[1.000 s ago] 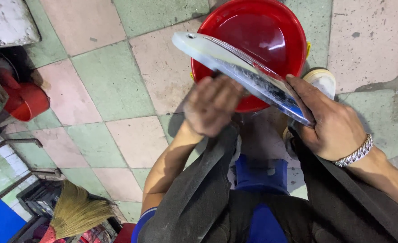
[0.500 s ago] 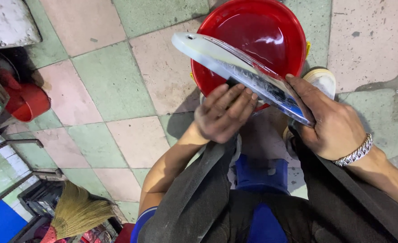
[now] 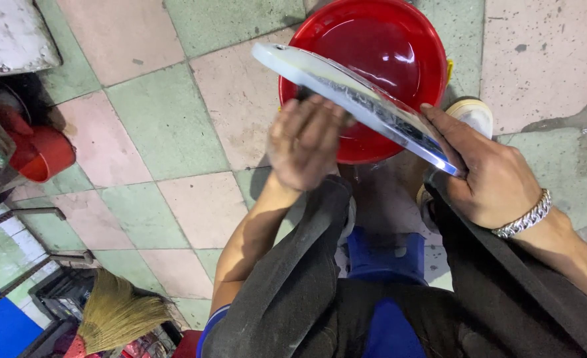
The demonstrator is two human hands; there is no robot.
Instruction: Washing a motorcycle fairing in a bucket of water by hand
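A long, flat, silvery fish is held slanted above a red plastic basin with water in it. My right hand, with a metal bracelet on the wrist, grips the fish's lower right end. My left hand presses against its underside near the middle, the fingertips hidden behind the body. I sit with a dark apron over my knees.
The floor is pink and green tiles. A red bucket stands at the left under a grey slab. A straw broom lies at the lower left. A white cup sits right of the basin.
My left hand has slid up along the fish's underside, from a closed grip to fingers laid against it. The fish and right hand have stayed almost still.
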